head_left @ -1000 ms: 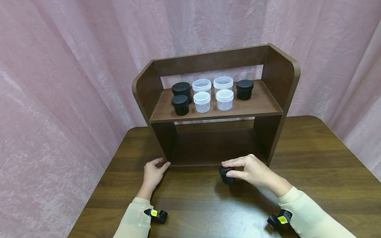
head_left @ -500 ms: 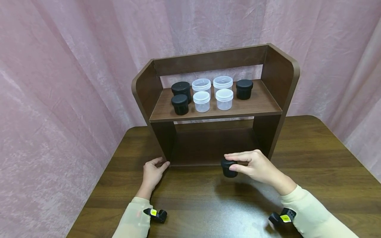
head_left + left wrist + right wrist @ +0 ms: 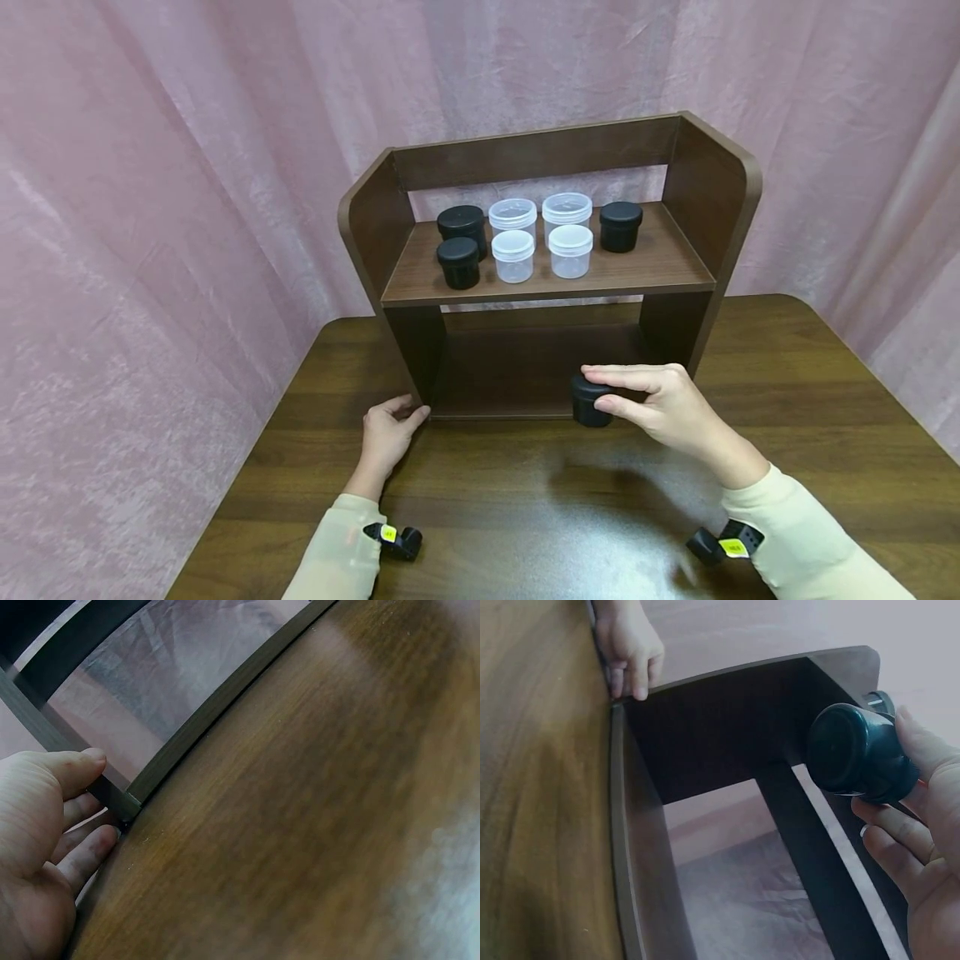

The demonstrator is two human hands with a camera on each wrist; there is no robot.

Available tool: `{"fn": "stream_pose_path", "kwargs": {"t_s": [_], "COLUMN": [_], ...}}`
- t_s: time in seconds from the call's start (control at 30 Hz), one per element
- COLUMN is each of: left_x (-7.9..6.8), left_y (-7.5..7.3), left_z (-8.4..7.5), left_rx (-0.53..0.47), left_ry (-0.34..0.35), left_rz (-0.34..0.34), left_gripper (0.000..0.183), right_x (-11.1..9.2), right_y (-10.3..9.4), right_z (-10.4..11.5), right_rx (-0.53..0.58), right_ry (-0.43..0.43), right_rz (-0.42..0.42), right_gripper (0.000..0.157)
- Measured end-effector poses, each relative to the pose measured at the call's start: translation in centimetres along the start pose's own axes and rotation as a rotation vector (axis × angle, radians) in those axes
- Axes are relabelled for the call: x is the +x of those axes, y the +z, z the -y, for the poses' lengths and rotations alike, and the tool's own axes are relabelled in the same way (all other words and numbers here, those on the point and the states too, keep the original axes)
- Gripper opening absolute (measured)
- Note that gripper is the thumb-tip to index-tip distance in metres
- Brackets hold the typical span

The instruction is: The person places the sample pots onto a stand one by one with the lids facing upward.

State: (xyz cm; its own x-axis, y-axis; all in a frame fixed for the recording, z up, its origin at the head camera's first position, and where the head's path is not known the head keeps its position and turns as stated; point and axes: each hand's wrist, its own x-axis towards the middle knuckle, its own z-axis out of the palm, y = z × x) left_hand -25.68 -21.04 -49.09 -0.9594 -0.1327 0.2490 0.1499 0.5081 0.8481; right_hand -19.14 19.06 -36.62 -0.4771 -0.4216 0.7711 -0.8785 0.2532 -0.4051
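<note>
In the head view my right hand (image 3: 667,408) pinches a small black lidded jar (image 3: 589,403) between thumb and fingers. The jar is upright above the table, in front of the lower shelf opening; the right wrist view shows the jar's (image 3: 855,750) round base. At the brown wooden shelf unit's (image 3: 547,296) lower left front corner, my left hand (image 3: 387,433) grips the side panel. The left wrist view shows that hand's thumb (image 3: 82,766) on one side of the panel edge and its fingers on the other.
Two small black jars (image 3: 458,263) (image 3: 620,227), a larger black jar (image 3: 461,227) and several clear white-lidded jars (image 3: 570,252) stand on the upper shelf. The unit rests on a brown wooden table (image 3: 465,500). Behind it hangs a pink curtain (image 3: 225,167).
My right hand has raised the black jar off the table and moved it slightly to the right. The left hand stays at the shelf unit's corner.
</note>
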Motion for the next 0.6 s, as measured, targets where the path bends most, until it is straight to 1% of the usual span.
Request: {"fn": "stream_pose_path", "kwargs": {"t_s": [0.1,0.27,0.4,0.6], "left_x": [0.0,0.0,0.0,0.0], "left_y": [0.0,0.1,0.0,-0.1], "left_z": [0.1,0.1,0.0,-0.1], "left_rx": [0.002,-0.007,-0.013,-0.007], "left_ry": [-0.003,0.001,0.006,0.017], "left_rz": [-0.003,-0.002,0.000,0.003], "left_gripper": [0.040,0.039,0.038,0.039], "right_x": [1.0,2.3,2.8,3.3], "right_y": [-0.6,-1.5,-2.1,-3.0], "right_z": [1.3,3.2,3.8,4.1], "right_rx": [-0.018,-0.034,-0.045,-0.036], "right_ry": [-0.035,-0.051,-0.068,-0.099], "right_rz": [-0.019,-0.031,-0.051,-0.071], "right_gripper": [0.047,0.049,0.047,0.036]}}
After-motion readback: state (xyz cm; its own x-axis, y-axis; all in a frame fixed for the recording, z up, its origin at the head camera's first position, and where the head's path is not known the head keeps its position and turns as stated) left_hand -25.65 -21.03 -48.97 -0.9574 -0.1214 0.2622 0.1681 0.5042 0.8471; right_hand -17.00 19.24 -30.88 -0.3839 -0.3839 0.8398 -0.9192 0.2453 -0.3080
